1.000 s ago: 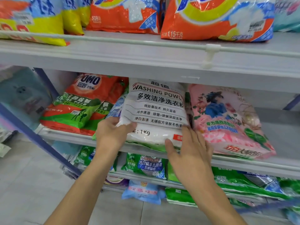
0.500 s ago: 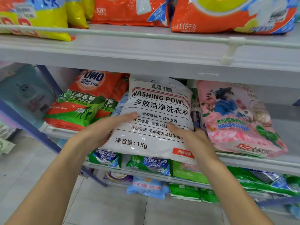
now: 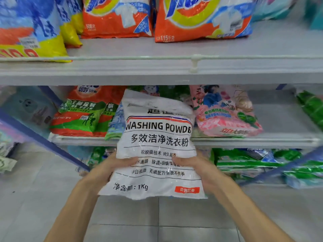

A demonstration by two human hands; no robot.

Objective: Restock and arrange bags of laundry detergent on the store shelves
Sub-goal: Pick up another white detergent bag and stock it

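I hold the white washing-powder bag [image 3: 157, 145] upright at the centre of the frame, in front of the middle shelf [image 3: 253, 142] and clear of it, its top edge overlapping the shelf opening and its bottom hanging below the shelf lip; my left hand [image 3: 111, 169] is closed on its left edge with the thumb lying across the printed face, and my right hand [image 3: 194, 167] is closed on its right edge the same way; the fingers of both are behind the bag and I cannot see them.

I judge the step in hand to be carrying this bag to a place of its own; the likeliest slot looks like the gap at mid-frame between the orange-and-green bags [image 3: 82, 112] on the left and the pink floral bag [image 3: 225, 110] on the right; the next move calls for tipping the top inward and sliding the bag back without dragging its neighbours askew.

The bag covers most of that gap, so I cannot tell how much room is there; a blue-green pack [image 3: 114, 123] peeps out beside it, half hidden; the orange bags on the top shelf [image 3: 139, 70] are cut off at the upper edge of the frame; the lower shelf at lower right is blurred.
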